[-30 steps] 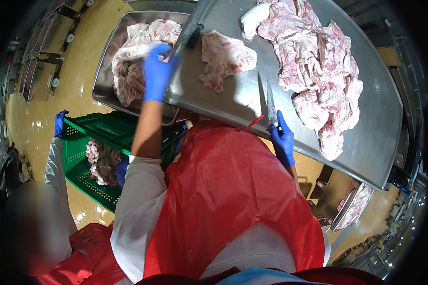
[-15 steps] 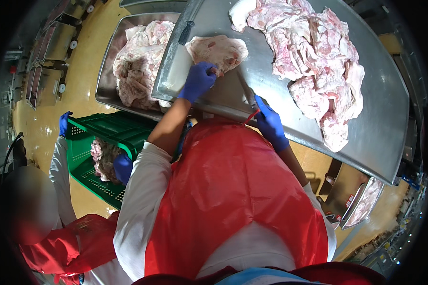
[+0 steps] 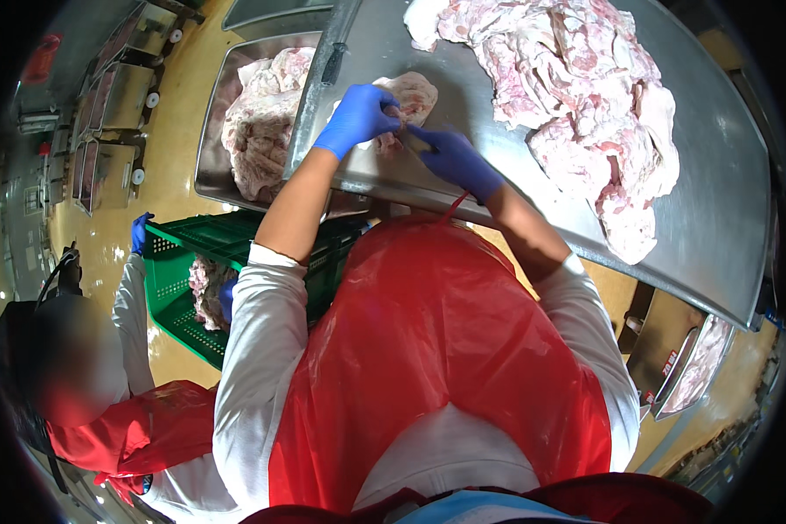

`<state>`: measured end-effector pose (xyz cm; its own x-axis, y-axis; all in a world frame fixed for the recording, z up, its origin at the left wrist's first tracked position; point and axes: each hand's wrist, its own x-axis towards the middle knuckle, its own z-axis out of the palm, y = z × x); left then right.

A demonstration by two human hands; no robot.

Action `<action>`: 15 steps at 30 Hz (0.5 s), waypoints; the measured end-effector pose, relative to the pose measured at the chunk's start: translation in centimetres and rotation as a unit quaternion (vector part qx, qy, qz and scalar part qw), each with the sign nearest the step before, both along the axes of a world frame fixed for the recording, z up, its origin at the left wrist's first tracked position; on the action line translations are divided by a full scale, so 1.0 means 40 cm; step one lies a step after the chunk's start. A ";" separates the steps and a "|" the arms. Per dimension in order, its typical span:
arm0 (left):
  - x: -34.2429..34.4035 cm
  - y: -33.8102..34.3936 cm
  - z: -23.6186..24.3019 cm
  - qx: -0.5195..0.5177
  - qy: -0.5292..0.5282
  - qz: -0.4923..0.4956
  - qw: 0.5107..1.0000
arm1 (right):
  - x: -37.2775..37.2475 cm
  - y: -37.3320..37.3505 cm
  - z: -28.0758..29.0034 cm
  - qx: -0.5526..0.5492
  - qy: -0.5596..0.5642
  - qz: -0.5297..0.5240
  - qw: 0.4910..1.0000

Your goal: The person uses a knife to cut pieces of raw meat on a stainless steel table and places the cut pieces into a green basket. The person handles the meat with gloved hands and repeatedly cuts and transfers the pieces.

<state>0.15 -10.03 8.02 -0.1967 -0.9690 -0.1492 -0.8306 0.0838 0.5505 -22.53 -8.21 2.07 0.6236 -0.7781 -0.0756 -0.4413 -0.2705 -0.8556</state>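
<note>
A flat piece of pale, fatty raw meat [image 3: 413, 96] lies near the left end of a metal work table. My left hand [image 3: 358, 119], in a blue glove, is closed on the near edge of this piece. Close beside it my right hand [image 3: 459, 162], gloved in blue too, grips a knife [image 3: 417, 143]. Little of the blade shows; it points left toward the meat under my left fingers. Whether it cuts into the meat I cannot tell. A large heap of similar meat [image 3: 576, 87] spreads over the table to the right of my hands.
The metal table [image 3: 716, 175] has a raised near edge. A metal tub [image 3: 208, 166] of meat stands left of it. Below the tub, a co-worker's gloved hands are at a green crate [image 3: 188, 336] with meat inside. Wheeled metal carts [image 3: 105, 170] stand far left; another meat tray [image 3: 697, 371] lies lower right.
My right hand has moved up and left with the knife, from the table's near edge to my left hand. The meat piece now looks bunched and smaller. The view has shifted slightly.
</note>
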 end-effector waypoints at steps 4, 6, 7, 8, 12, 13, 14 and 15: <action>-0.015 0.001 -0.016 -0.039 0.025 0.013 0.999 | -0.149 0.112 -0.040 0.006 -0.060 0.042 0.997; -0.040 0.000 0.008 -0.026 0.054 -0.026 0.998 | -0.144 0.117 -0.046 0.034 -0.071 0.050 0.996; -0.058 0.002 0.011 -0.016 0.083 -0.033 0.996 | -0.114 0.102 -0.006 0.078 -0.048 0.057 0.994; -0.065 0.007 0.019 -0.006 0.112 -0.039 0.993 | -0.076 0.091 0.016 0.121 -0.023 0.065 0.990; -0.070 0.013 0.102 -0.083 0.188 0.025 0.978 | 0.061 0.097 -0.024 0.033 -0.002 0.107 0.994; -0.037 0.016 0.129 -0.126 0.109 0.023 0.986 | 0.062 0.100 -0.017 0.037 0.004 0.116 0.993; 0.002 0.046 0.158 -0.167 0.193 0.062 0.965 | 0.060 0.103 -0.007 0.041 0.010 0.126 0.991; 0.048 0.109 0.202 -0.206 0.274 0.104 0.934 | 0.038 0.111 0.008 0.030 -0.023 0.109 0.993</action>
